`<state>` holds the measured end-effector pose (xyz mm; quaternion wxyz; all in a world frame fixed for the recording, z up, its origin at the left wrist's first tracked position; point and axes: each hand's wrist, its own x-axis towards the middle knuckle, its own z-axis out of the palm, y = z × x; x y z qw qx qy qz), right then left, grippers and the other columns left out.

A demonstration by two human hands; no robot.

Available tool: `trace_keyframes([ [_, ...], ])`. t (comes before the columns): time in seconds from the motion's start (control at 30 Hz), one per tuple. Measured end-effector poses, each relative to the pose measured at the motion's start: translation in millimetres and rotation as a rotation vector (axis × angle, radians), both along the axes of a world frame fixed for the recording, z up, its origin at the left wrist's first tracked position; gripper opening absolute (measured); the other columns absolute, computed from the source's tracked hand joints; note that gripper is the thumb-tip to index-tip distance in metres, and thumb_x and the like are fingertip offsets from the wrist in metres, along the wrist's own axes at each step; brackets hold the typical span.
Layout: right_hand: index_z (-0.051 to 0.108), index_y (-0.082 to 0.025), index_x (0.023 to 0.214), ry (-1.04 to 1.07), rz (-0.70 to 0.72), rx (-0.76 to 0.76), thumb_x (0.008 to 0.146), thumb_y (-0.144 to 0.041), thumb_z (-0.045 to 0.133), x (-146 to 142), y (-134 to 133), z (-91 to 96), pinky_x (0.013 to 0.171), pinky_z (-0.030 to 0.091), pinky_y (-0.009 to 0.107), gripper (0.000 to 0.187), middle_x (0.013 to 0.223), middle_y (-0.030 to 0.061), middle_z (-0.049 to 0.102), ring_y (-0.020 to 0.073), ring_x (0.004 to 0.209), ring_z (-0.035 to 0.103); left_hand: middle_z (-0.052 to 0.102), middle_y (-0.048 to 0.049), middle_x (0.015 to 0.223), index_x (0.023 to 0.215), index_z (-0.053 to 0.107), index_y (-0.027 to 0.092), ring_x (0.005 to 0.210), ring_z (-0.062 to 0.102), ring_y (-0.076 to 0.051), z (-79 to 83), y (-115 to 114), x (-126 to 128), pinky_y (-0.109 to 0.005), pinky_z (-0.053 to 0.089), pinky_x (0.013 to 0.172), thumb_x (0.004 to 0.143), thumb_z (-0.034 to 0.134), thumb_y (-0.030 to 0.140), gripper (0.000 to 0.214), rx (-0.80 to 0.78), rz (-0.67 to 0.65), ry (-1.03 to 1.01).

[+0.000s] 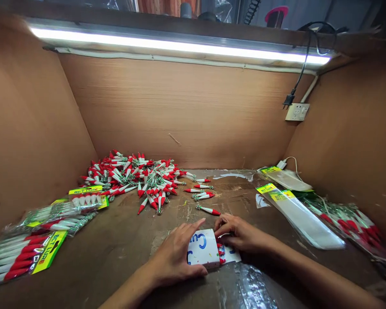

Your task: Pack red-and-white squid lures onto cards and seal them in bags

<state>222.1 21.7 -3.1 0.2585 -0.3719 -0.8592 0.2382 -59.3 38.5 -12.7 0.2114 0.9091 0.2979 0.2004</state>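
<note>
Left hand (177, 254) clasps the white box (202, 246) on the bench (128, 240); right hand (234, 231) curls at its open end (whether pinching, we can't tell); we see packs (22, 257) filled, loose lures (154, 184) and unfilled bags (309, 219) left

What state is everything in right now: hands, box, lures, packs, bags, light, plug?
Left hand: gripping the white box
White box: right end open, red-tipped lures showing
Right hand: fingers bent at that end; grip unclear
Lure pile: loose
Yellow-labelled lure packs: filled
Clear yellow-topped bags: lying flat
Tube light: on
Black plug: unplugged, hanging
</note>
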Motion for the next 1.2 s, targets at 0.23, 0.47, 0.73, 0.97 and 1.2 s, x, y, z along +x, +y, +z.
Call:
trace_keyframes([
  [0.23, 0.072, -0.020, 0.096, -0.022, -0.406, 0.095, 0.087, -0.035, 0.066, -10, 45, -3.4, 0.079, 0.043, 0.030, 0.019, 0.097, 0.0066, 0.066, 0.0201, 0.089, 0.059, 0.053, -0.0091, 0.135, 0.153, 0.022, 0.033, 0.117, 0.052, -0.032, -0.5, 0, 0, -0.049, 0.042, 0.102, 0.064, 0.084, 0.051, 0.109, 0.007, -0.017, -0.009],
  [0.47, 0.069, -0.016, 0.100, 0.456, -0.346, -0.498, 0.091, -0.052, 0.057, -1, 48, 6.8, 0.053, 0.036, 0.021, 0.040, 0.081, 0.0035, 0.064, 0.0108, 0.060, 0.049, 0.052, -0.0088, 0.137, 0.153, 0.021, 0.032, 0.120, 0.052, -0.032, 3.4, -2, -1, -0.049, 0.042, 0.103, 0.063, 0.086, 0.046, 0.111, 0.030, -0.034, -0.048],
  [0.73, 0.069, -0.016, 0.104, 0.719, -0.181, -0.731, 0.082, -0.042, 0.074, 30, 0, 21.1, 0.062, 0.040, 0.020, 0.035, 0.088, 0.0043, 0.068, 0.0082, 0.064, 0.051, 0.051, -0.0064, 0.142, 0.151, 0.024, 0.033, 0.126, 0.050, -0.029, 14.7, -5, 4, -0.046, 0.035, 0.112, 0.064, 0.087, 0.035, 0.107, 0.110, -0.042, -0.104],
  [0.97, 0.075, -0.021, 0.096, 0.036, -0.385, -0.090, 0.089, -0.040, 0.061, 51, -12, 41.1, 0.076, 0.042, 0.030, 0.025, 0.093, 0.0061, 0.068, 0.0188, 0.083, 0.057, 0.050, -0.0056, 0.144, 0.152, 0.021, 0.034, 0.127, 0.051, -0.029, 8.4, -2, 3, -0.044, 0.040, 0.109, 0.061, 0.087, 0.027, 0.113, 0.052, 0.027, -0.122],
  [1.2, 0.070, -0.013, 0.098, 0.382, -0.180, -0.608, 0.087, -0.055, 0.060, 59, -13, 37.5, 0.059, 0.040, 0.023, 0.044, 0.079, 0.0015, 0.058, 0.0106, 0.062, 0.049, 0.055, -0.0056, 0.138, 0.152, 0.019, 0.036, 0.123, 0.054, -0.029, 11.0, -2, 5, -0.045, 0.043, 0.106, 0.063, 0.086, 0.027, 0.112, 0.014, 0.026, -0.137],
])
